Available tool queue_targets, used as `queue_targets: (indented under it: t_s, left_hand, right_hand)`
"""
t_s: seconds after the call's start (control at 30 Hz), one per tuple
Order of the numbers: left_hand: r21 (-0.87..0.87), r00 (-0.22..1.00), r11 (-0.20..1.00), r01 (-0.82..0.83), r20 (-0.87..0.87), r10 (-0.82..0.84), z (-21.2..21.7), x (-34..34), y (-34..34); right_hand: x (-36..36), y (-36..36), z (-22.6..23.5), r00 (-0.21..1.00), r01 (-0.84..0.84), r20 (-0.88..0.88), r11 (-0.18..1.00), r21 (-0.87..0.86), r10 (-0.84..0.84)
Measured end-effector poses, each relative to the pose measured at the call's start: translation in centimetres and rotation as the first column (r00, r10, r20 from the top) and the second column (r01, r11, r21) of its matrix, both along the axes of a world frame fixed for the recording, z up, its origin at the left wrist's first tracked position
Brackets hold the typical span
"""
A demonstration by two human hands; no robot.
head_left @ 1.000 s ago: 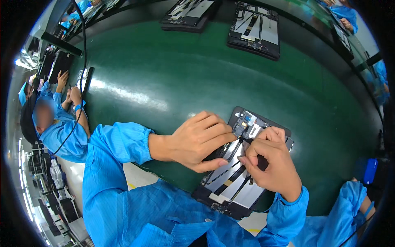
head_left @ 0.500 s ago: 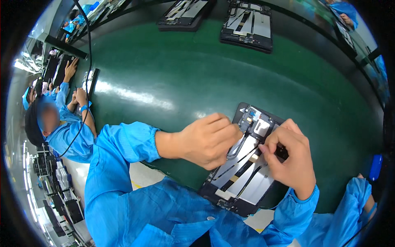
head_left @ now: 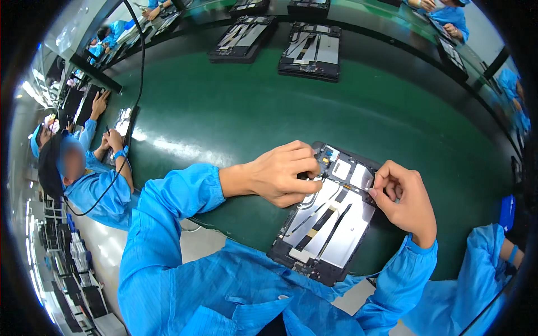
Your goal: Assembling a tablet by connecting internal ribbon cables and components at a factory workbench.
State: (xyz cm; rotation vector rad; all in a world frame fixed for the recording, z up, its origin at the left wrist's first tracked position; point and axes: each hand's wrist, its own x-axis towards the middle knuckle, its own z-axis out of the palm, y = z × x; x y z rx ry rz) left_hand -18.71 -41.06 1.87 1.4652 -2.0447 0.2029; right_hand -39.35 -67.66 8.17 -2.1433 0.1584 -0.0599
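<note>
An opened tablet [head_left: 348,225] with a silvery inner plate, thin dark ribbon cables and circuit boards lies slanted at the table's near edge. My left hand [head_left: 284,175] is at its upper left side, fingers curled in and tips pressed together over the board edge. Whatever lies between those fingertips is hidden. At the upper right edge, beside the pale rectangular parts, my right hand [head_left: 404,200] pinches thumb against forefinger. Anything in that pinch is too small to make out.
Two more opened tablets, one at far left [head_left: 242,38] and one at far centre [head_left: 310,50], lie on the green table [head_left: 224,106]. A black cable [head_left: 141,73] hangs at left. Co-workers in blue sit at left [head_left: 98,190] and right [head_left: 485,255].
My right hand has moved from over the tablet's middle out to its upper right edge, uncovering the pale parts and ribbon cables. My left hand has shifted slightly up the left side.
</note>
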Motion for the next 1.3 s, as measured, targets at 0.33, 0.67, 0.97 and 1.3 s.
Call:
queue_targets:
  t_s: [0.33,0.67,0.97,1.3]
  left_hand:
    - [0.013,0.992,0.992,0.122,-0.037,-0.122,0.1,-0.6,0.2]
    - [0.127,0.979,0.981,0.146,-0.162,-0.125,1.7,-2.6,0.0]
    - [0.110,0.930,0.952,0.286,-0.270,-0.248,0.4,-3.7,0.7]
    - [0.042,0.809,0.926,0.376,-0.501,-0.306,0.0,-4.8,1.0]
  right_hand:
    - [-0.4,-0.9,-0.2,0.992,-0.006,-0.127,0.998,0.060,0.014]
    - [-0.4,-0.9,0.0,0.978,0.000,-0.207,0.998,0.061,0.013]
    - [-0.5,-1.4,0.1,0.950,-0.061,-0.298,0.990,0.128,0.097]
    - [-0.4,-1.8,0.3,0.917,-0.068,-0.377,0.983,0.169,0.128]
